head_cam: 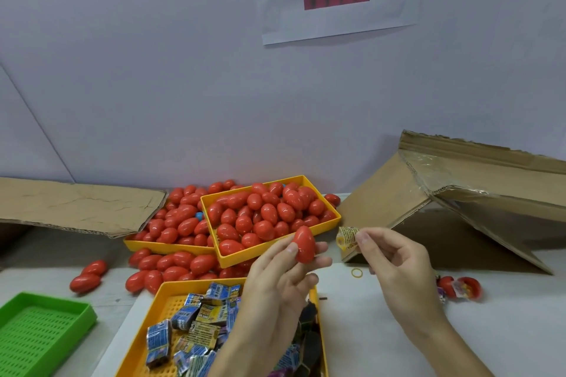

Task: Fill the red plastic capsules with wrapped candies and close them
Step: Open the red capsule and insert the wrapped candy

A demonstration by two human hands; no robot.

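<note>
My left hand (281,278) holds a closed red egg-shaped capsule (304,244) between thumb and fingertips, raised above the near yellow tray (159,309) of wrapped candies (196,324). My right hand (398,266) pinches a yellow wrapped candy (346,238) just to the right of that capsule, a small gap apart. Behind them a yellow tray (330,222) is heaped with red capsules (263,214); a second yellow tray (147,246) to its left also overflows with capsules.
Loose capsules (88,277) lie on the white table at left. A green perforated tray (43,330) sits front left. An opened capsule with candy (459,287) and a rubber band (356,273) lie at right. Cardboard flaps (459,193) lean at the back right and left.
</note>
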